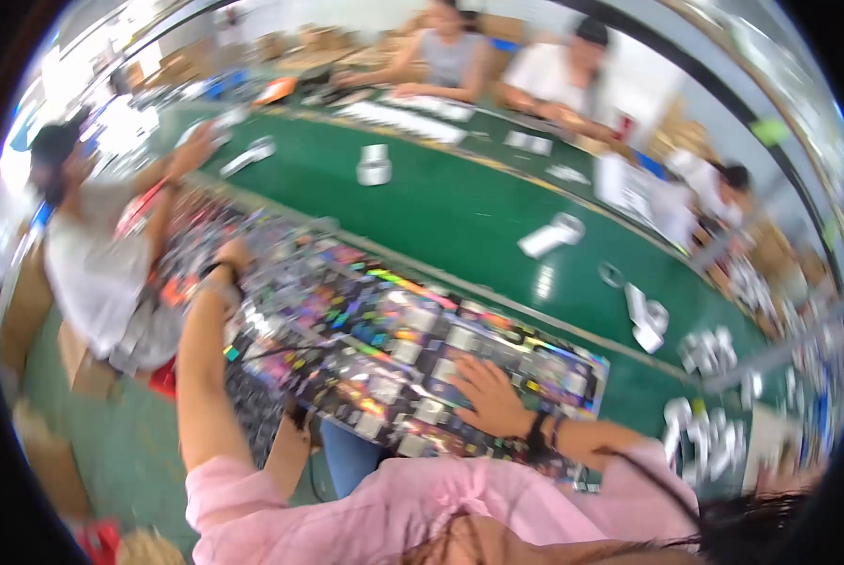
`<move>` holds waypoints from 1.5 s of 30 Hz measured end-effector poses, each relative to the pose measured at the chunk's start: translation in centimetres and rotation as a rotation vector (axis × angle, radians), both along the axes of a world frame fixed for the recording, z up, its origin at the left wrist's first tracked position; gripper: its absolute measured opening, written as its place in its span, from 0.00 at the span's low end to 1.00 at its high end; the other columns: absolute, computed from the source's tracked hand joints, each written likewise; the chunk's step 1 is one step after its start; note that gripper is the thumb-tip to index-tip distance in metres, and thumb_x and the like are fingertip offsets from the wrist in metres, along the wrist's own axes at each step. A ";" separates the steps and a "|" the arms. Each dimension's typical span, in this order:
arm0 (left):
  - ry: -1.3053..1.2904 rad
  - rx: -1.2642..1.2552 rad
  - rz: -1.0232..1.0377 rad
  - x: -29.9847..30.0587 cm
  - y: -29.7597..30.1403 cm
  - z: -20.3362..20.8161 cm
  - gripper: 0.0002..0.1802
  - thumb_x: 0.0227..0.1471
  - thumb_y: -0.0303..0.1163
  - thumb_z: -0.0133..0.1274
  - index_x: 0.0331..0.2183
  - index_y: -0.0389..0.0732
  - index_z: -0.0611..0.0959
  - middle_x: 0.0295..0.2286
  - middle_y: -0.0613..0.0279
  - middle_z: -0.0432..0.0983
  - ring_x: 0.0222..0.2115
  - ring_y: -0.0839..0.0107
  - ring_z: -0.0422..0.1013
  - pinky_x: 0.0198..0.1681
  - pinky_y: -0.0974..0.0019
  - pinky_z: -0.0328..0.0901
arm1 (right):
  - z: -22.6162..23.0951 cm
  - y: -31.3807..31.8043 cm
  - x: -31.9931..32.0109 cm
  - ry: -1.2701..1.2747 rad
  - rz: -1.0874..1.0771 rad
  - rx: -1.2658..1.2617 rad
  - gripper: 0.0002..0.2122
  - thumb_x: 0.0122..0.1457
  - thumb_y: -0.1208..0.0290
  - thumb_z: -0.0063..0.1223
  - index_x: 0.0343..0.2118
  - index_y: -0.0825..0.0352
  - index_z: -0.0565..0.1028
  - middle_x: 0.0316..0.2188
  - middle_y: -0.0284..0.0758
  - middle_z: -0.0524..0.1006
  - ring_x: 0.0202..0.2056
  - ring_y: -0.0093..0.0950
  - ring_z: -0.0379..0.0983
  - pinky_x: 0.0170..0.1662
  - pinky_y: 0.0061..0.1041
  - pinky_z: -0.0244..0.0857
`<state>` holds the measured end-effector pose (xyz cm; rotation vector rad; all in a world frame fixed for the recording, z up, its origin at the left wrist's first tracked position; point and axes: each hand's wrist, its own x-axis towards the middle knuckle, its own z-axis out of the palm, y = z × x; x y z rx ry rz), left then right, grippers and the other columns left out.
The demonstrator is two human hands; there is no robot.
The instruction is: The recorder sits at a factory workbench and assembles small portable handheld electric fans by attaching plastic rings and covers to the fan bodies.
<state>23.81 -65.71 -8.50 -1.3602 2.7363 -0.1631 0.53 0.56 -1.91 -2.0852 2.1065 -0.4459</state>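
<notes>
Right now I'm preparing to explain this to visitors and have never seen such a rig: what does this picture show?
There is no robot here: the person in the pink fabric top works bare-handed. The only picture comes from a wide fisheye camera on their head, looking down, so straight edges bend near the rim.

The right hand, fingers spread, appears to rest on glossy, multicoloured printed sheets. The left hand reaches out to a jumbled greyish heap of small pieces; blur hides whether it holds anything.

Beyond runs a long, flat green work surface with scattered white pieces, and other people are around it.
</notes>
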 end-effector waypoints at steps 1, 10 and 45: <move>-0.386 -0.030 -0.158 -3.3 0.4 -2.0 0.18 0.50 0.43 0.49 0.32 0.39 0.84 0.35 0.50 0.79 0.38 0.55 0.76 0.40 0.57 0.70 | -0.9 0.2 -0.5 0.023 -0.041 0.030 0.29 0.56 0.57 0.51 0.59 0.62 0.61 0.63 0.43 0.55 0.65 0.39 0.46 0.64 0.43 0.40; 0.241 0.068 -0.337 -0.4 -2.7 -2.0 0.15 0.48 0.32 0.51 0.38 0.36 0.81 0.37 0.45 0.77 0.39 0.54 0.74 0.43 0.59 0.68 | -2.3 1.2 -1.3 -0.218 -0.085 -0.182 0.22 0.57 0.62 0.50 0.52 0.66 0.67 0.60 0.45 0.58 0.62 0.40 0.52 0.63 0.41 0.46; 0.933 1.986 -0.399 -32.0 53.2 2.9 0.11 0.60 0.29 0.46 0.42 0.35 0.76 0.36 0.55 0.73 0.26 0.69 0.75 0.24 0.68 0.72 | -3.2 3.5 -33.7 0.042 -1.081 0.014 0.12 0.54 0.73 0.45 0.42 0.66 0.70 0.47 0.47 0.69 0.42 0.47 0.72 0.43 0.45 0.69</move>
